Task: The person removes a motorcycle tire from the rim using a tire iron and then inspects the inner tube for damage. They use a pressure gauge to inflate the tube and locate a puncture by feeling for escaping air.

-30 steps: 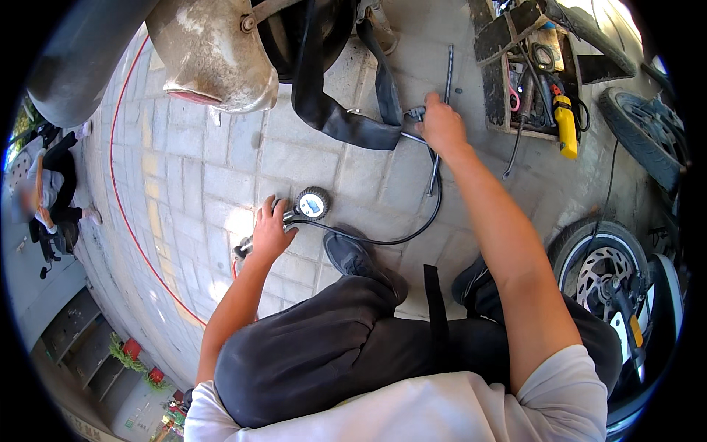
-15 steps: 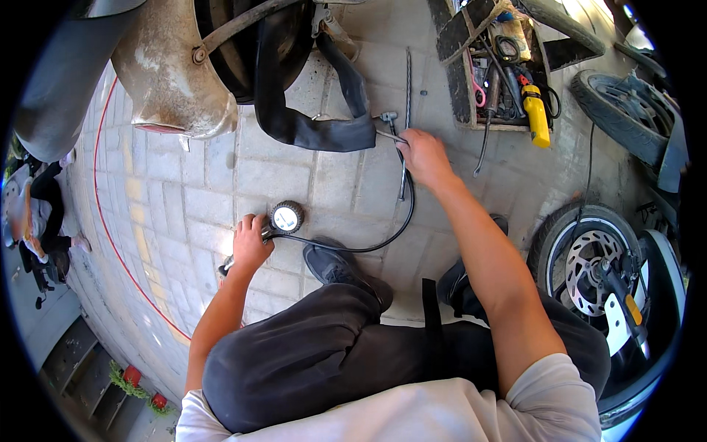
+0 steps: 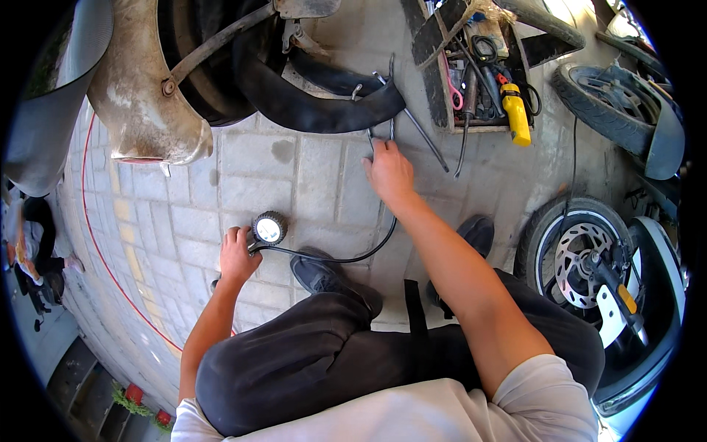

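Note:
My left hand (image 3: 237,254) is wrapped round the handle of a tyre inflator, whose round dial gauge (image 3: 269,229) has a black ribbed rim. From it a black air hose (image 3: 331,259) curves right and up beneath my right forearm. My right hand (image 3: 390,173) is closed at the hose's far end, just below a black inner tube (image 3: 317,110); a small metal piece shows by the fingertips, the rest hidden. The tube hangs in a loop from the wheel, its metal valve stem (image 3: 357,91) showing. A thin metal rod (image 3: 427,140) slants beside it, and a twisted rod (image 3: 392,66) lies behind.
An open toolbox (image 3: 449,121) at the upper right holds several tools and a yellow power tool (image 3: 515,114). A wheel with a brake disc (image 3: 582,265) lies at the right, another tyre (image 3: 611,103) beyond it. A red hose (image 3: 99,228) runs along the left paving.
My right hand has moved left to just under the inner tube. The thin rod it held lies slanted to its right. The tube has shifted, and its valve stem shows.

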`<state>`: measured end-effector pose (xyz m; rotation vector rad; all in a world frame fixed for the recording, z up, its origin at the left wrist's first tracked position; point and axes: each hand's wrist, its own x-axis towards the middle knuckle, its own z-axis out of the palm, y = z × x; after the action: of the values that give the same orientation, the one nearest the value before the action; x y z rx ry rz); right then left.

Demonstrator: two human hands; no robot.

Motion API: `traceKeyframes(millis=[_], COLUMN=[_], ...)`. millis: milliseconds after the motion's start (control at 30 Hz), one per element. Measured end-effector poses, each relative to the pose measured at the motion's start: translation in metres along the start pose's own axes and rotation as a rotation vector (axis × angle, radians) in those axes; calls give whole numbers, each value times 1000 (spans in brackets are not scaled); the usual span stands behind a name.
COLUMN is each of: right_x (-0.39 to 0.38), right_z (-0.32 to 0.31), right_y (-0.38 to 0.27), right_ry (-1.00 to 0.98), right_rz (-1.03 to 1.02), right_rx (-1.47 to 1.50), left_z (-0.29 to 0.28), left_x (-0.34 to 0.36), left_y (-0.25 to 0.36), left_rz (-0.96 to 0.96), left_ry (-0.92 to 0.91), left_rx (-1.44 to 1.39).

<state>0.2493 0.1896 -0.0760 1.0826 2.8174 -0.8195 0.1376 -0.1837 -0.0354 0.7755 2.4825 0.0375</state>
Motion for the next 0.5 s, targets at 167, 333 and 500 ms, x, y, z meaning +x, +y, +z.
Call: traceKeyframes(millis=[167,333,500], right_x=[22,-10,-3], right_z=[7,9,-27], right_y=[-13,-15,-46], right_ry=[-148,-417,-19], right_rz=[101,-613,-153], right_rx=[-54,112,948], left_z=[-7,-10,-22], left_x=[0,9,38], left_y=[18,31,66], left_rz=[29,67,103], left_ry=[34,76,81], left_rx=[-27,-72,-119])
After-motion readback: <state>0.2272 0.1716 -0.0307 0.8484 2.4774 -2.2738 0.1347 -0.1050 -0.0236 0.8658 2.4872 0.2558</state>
